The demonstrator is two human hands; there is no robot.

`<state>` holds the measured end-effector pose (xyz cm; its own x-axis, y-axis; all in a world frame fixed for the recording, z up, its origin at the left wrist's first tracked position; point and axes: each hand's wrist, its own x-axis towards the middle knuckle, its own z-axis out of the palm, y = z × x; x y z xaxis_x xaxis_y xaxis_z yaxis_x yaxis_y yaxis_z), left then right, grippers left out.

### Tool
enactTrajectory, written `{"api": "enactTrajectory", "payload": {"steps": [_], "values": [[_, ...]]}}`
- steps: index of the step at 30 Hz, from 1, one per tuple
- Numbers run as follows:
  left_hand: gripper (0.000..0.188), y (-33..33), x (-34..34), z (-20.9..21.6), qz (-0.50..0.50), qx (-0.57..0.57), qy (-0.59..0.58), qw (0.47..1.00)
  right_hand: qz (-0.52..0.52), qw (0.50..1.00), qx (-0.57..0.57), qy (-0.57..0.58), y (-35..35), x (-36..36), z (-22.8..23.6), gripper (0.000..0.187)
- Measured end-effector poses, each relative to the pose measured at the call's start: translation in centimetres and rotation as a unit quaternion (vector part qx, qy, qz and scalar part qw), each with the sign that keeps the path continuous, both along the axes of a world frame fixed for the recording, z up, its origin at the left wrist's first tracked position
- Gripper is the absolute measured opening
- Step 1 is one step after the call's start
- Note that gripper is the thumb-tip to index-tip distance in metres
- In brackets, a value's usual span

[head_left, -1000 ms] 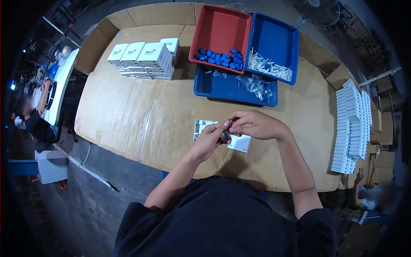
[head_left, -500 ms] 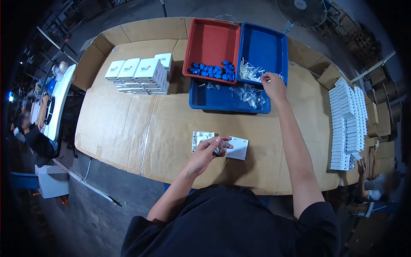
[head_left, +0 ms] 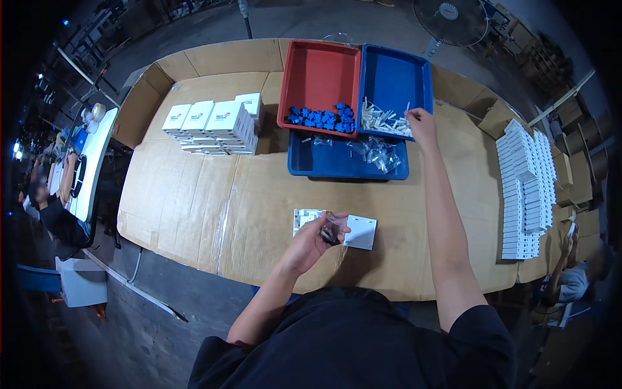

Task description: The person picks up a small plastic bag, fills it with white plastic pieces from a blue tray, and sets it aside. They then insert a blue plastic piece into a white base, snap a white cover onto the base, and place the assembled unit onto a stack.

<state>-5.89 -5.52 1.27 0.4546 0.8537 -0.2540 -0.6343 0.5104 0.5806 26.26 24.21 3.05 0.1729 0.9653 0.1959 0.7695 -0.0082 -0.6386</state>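
Note:
My left hand (head_left: 311, 246) is closed around a small clear plastic bag (head_left: 334, 228) with something dark in it, too small to make out. It hovers over an opened white box, whose printed or patterned part (head_left: 304, 219) shows on the left and plain white panel (head_left: 361, 232) on the right. My right hand (head_left: 422, 127) is at the near right corner of the upper blue tray (head_left: 395, 68), fingers pinched on a thin white stick (head_left: 407, 107). Beside those fingertips, a heap of similar white sticks (head_left: 379, 118) lies in that tray.
A red tray (head_left: 322, 65) holds blue pieces (head_left: 324, 119). Under both trays, a lower blue tray (head_left: 311, 166) holds clear bags (head_left: 381, 155). White boxes (head_left: 220, 123) are stacked left, with more stacked boxes (head_left: 523, 194) right. Cardboard walls (head_left: 220, 57) edge the table; other people sit at both sides.
My right hand has drawn back slightly from the heap toward the tray's right edge, a white stick now showing at its fingertips. My left hand keeps the bag, turned a little.

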Motion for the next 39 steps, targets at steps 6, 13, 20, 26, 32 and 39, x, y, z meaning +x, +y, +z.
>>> {"api": "enactTrajectory", "payload": {"steps": [6, 13, 20, 26, 32, 39], "values": [[0.054, 1.2, 0.6, 1.9, 0.051, -0.042, -0.032, 0.997, 0.154, 0.951, -0.051, 0.262, -11.1, -4.3, 4.8, 0.019], [0.053, 2.2, 1.7, 2.7, 0.045, -0.044, -0.01, 0.998, 0.229, 0.891, -0.112, 0.375, -20.9, -7.3, 6.1, 0.012], [0.049, 2.2, 2.7, 3.0, 0.025, -0.03, -0.005, 0.999, 0.296, 0.916, -0.137, 0.234, -20.3, -7.1, 7.2, 0.009], [0.049, 1.8, 2.8, 3.1, 0.034, -0.029, 0.0, 0.999, 0.333, 0.908, -0.067, 0.245, -19.4, -6.8, 8.9, 0.01], [0.049, 1.5, 3.0, 3.4, 0.039, -0.029, 0.006, 0.999, 0.35, 0.904, -0.176, 0.171, -19.0, -7.2, 9.5, 0.011], [0.046, 1.3, 3.4, 3.6, 0.04, -0.039, 0.001, 0.998, 0.456, 0.848, -0.172, 0.21, -19.0, -9.3, 8.4, 0.01]]}}
